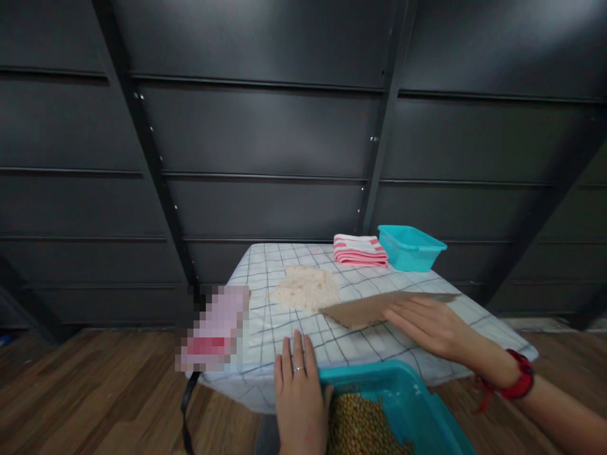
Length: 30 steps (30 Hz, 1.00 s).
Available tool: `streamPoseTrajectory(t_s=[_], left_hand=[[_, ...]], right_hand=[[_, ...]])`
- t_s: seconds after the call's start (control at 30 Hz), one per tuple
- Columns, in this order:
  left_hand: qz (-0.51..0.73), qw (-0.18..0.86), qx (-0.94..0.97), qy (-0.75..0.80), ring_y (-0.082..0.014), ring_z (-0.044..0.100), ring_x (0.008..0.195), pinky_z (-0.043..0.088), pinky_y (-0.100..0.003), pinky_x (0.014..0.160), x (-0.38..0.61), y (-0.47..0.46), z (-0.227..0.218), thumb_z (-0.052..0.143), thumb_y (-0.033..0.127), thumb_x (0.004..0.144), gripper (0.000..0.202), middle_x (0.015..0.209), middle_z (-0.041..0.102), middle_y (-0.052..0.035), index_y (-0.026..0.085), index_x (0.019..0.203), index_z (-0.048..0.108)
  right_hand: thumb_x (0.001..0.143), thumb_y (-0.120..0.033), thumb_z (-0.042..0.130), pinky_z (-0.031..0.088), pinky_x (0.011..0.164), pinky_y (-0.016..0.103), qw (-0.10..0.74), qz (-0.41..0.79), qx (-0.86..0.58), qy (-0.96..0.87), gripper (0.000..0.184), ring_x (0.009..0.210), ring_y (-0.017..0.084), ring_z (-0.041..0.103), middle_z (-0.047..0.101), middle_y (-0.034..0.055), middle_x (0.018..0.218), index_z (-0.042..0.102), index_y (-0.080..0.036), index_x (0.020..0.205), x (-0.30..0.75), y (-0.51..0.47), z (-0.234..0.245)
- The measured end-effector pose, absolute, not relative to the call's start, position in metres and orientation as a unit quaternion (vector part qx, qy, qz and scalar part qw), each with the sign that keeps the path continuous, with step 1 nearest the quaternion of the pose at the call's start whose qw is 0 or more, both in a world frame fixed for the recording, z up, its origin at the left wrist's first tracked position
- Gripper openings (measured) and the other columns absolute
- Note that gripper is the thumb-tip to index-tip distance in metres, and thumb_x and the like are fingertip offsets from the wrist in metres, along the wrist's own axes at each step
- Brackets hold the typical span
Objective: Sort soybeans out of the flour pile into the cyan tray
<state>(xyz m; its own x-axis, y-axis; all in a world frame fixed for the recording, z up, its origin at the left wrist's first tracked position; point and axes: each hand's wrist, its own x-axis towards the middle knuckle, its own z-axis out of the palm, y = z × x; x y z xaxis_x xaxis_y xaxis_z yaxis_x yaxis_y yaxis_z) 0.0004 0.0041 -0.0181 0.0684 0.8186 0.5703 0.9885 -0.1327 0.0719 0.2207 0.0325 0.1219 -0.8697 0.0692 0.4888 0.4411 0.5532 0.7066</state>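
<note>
My left hand (300, 392) lies palm down on the near edge of the tablecloth, fingers stretched out. Its thumb side is against the rim of a teal plastic basin (403, 373). A heap of small greenish-brown beans or seeds (360, 420) fills part of that basin. In my right hand (434, 325) is a long, thin piece of brown cardboard (358, 311), tilted over the cloth; the thumb is hidden. The cardboard's left tip reaches the near edge of a flat, pale patch of rice-like grains (306, 287), spread on the cloth.
The checked white tablecloth (279, 341) covers the table. At the back right stand a folded pink-and-white towel (360, 250) and a second turquoise basin (411, 248). A pixelated pink item (218, 325) with a black strap lies at the left edge. Dark panels rise behind.
</note>
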Motion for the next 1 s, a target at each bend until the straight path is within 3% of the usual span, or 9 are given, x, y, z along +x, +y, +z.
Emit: streamPoseTrajectory(t_s=[0.17,0.37,0.53,0.67,0.87,1.0], left_hand=[[-0.252,0.183,-0.711,-0.631,-0.0305,0.040,0.120,0.039,-0.048,0.094,0.001,0.005,-0.023,0.057,0.029,0.068,0.061,0.130,0.047,-0.0132,0.015,0.125,0.042],[-0.256,0.173,-0.695,-0.649,-0.0304,0.037,0.122,0.037,-0.047,0.097,0.006,0.002,-0.018,0.057,0.023,0.067,0.059,0.132,0.045,-0.0117,0.013,0.124,0.043],[-0.258,0.178,-0.694,-0.648,-0.0315,0.038,0.121,0.037,-0.050,0.096,0.006,0.006,-0.023,0.059,0.021,0.064,0.061,0.132,0.045,-0.0126,0.013,0.123,0.045],[-0.254,0.183,-0.692,-0.650,-0.0320,0.038,0.120,0.037,-0.050,0.096,0.007,0.006,-0.023,0.059,0.020,0.064,0.061,0.131,0.046,-0.0120,0.013,0.122,0.045],[-0.247,0.180,-0.695,-0.651,-0.0322,0.037,0.121,0.036,-0.050,0.096,0.008,0.005,-0.023,0.059,0.021,0.064,0.062,0.133,0.044,-0.0120,0.014,0.124,0.043],[-0.250,0.185,-0.694,-0.649,-0.0316,0.036,0.121,0.035,-0.049,0.096,0.007,0.006,-0.025,0.059,0.020,0.065,0.061,0.132,0.045,-0.0117,0.014,0.123,0.043]], right_hand=[[0.082,-0.002,0.036,0.050,0.062,0.028,0.219,-0.459,-0.178,-0.843,0.024,0.069,0.013,0.060,0.066,0.0053,0.074,0.057,-0.012,0.087,0.219,0.074,0.114],[0.080,0.000,0.034,0.048,0.063,0.028,0.222,-0.448,-0.225,-0.836,0.031,0.072,0.013,0.060,0.067,0.0052,0.080,0.058,-0.014,0.095,0.228,0.093,0.143],[0.078,-0.002,0.037,0.046,0.063,0.028,0.272,-0.406,-0.272,-0.829,0.030,0.073,0.015,0.060,0.067,0.0079,0.085,0.057,-0.013,0.099,0.213,0.122,0.158],[0.080,-0.004,0.038,0.044,0.068,0.031,0.310,-0.402,-0.240,-0.827,0.026,0.074,0.016,0.059,0.066,0.0096,0.082,0.058,-0.010,0.094,0.185,0.147,0.138],[0.085,-0.007,0.033,0.041,0.062,0.029,0.356,-0.392,-0.218,-0.820,0.027,0.066,0.015,0.056,0.064,0.0074,0.071,0.060,-0.011,0.088,0.166,0.160,0.101],[0.084,-0.007,0.034,0.041,0.066,0.030,0.358,-0.369,-0.208,-0.832,0.027,0.069,0.015,0.054,0.064,0.0062,0.076,0.059,-0.013,0.093,0.167,0.161,0.091]])
